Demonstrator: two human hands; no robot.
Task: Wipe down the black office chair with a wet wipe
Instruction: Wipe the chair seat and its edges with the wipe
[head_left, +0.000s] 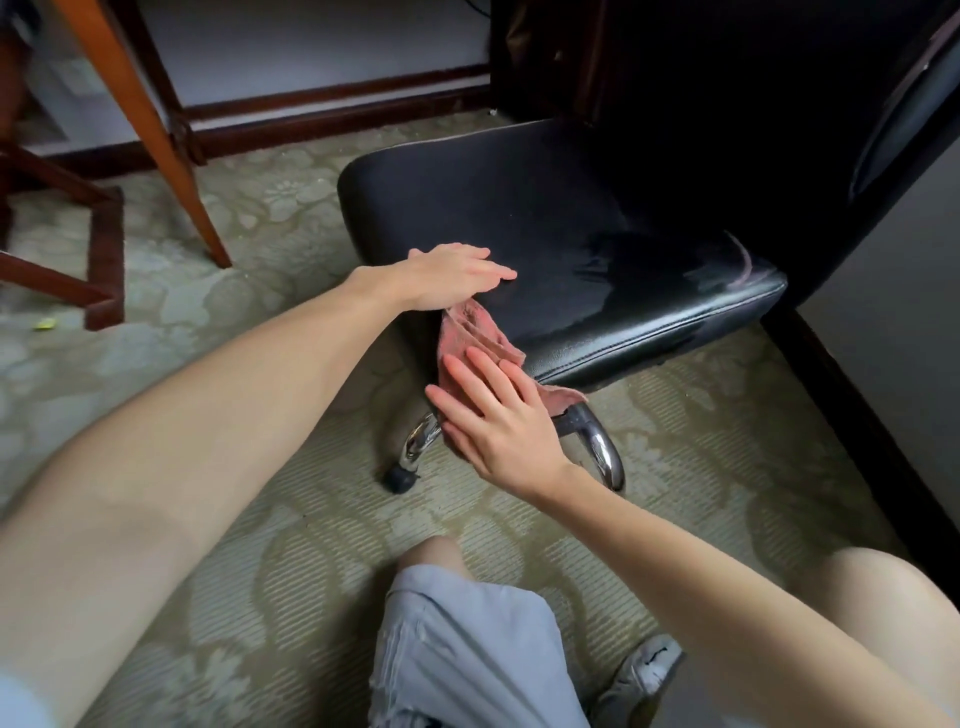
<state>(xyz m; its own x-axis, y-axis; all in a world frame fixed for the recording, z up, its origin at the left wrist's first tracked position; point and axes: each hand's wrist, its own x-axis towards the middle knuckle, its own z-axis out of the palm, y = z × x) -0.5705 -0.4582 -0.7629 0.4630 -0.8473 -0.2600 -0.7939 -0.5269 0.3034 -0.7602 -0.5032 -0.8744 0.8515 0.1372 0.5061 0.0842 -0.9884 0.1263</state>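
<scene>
One flat right hand (493, 410) presses cloth (478, 332) onto chair (571, 218).

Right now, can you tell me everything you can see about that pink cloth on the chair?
The pink cloth looks soft and fuzzy, like a small towel, and it is crumpled into folds. It hangs over the near corner of the black chair seat and down its side. The left hand lies flat over its top end, and the right hand presses straight fingers on its lower part. One corner pokes out beside the right hand, above a shiny chair leg.
</scene>
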